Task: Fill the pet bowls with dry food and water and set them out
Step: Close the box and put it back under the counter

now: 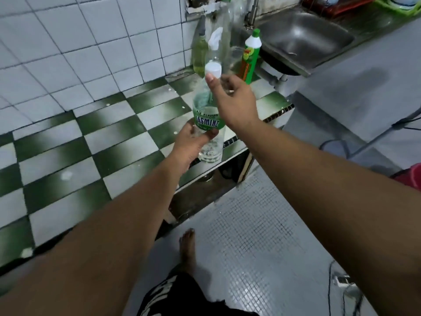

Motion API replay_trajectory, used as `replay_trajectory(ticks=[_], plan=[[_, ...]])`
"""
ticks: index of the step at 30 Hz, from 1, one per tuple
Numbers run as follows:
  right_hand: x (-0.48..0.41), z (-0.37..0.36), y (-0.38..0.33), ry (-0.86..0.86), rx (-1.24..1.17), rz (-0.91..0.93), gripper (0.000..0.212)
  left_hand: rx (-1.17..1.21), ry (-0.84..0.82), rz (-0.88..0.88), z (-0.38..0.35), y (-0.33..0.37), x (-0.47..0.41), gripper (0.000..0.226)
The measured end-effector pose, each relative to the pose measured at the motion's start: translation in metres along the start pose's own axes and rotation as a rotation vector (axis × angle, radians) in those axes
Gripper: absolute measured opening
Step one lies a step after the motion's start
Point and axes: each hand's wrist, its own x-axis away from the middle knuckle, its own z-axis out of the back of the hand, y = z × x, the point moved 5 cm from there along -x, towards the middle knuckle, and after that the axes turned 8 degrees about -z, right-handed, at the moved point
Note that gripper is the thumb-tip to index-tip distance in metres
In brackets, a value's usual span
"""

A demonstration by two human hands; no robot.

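- While left hand (pixel 193 142) grips bottle (pixel 208 119) round the lower label, its fingers sit behind the bottle, mostly hidden; thumb lies across the front.
- Bottle upright, at the front edge of table (pixel 68 142); cannot tell if the base rests on it or is lifted.
- Right hand (pixel 234 103) pinches white cap (pixel 213 70) at the bottle's top, thumb tip under the cap; other fingers curled, partly hidden behind the palm.
- Bottle neck covered by right thumb and wrist; cannot tell if cap is on the neck or off.
- Some water shows low in bottle; level hard to read.
- Behind it, by wall (pixel 68 42): spray bottle (pixel 215 45), yellowish bottle (pixel 200 55), green soap bottle (pixel 250 58), overlapping and blurred.
- Sink (pixel 303 37) to their right; tap (pixel 252 12) cut off at top, racks at top right cut by the frame.
- Checkered tile runs wide to the left of bottle, a few white specks on it.
- Floor (pixel 262 224) below, bare foot (pixel 188 247) near the table's base, cable (pixel 330 281) lower right.
- Dark opening under table; contents unreadable.
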Motion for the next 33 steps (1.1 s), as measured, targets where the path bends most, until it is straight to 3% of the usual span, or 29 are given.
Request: replay_trajectory(ticks=[3, 10, 13, 19, 25, 33], plan=[[0.052, 0.005, 0.004, -0.054, 0.016, 0.024, 0.069, -0.018, 0.057, 0.009, 0.002, -0.001, 0.069, 0.044], [0.151, -0.012, 0.045, -0.195, -0.023, -0.028, 0.062, -0.033, 0.130, 0.096, 0.035, -0.037, 0.187, 0.051], [0.186, -0.038, 0.081, -0.250, -0.056, -0.090, 0.055, -0.023, 0.157, 0.145, 0.053, -0.071, 0.228, 0.047], [0.255, -0.122, 0.165, -0.435, -0.079, -0.229, 0.055, -0.005, 0.251, 0.286, 0.101, -0.171, 0.298, 0.067], [0.290, -0.220, 0.248, -0.553, -0.085, -0.331, 0.048, -0.131, 0.278, 0.431, 0.167, -0.269, 0.319, 0.065], [0.253, -0.379, 0.370, -0.592, -0.054, -0.231, 0.049, -0.215, 0.284, 0.457, 0.258, -0.437, 0.250, 0.047]])
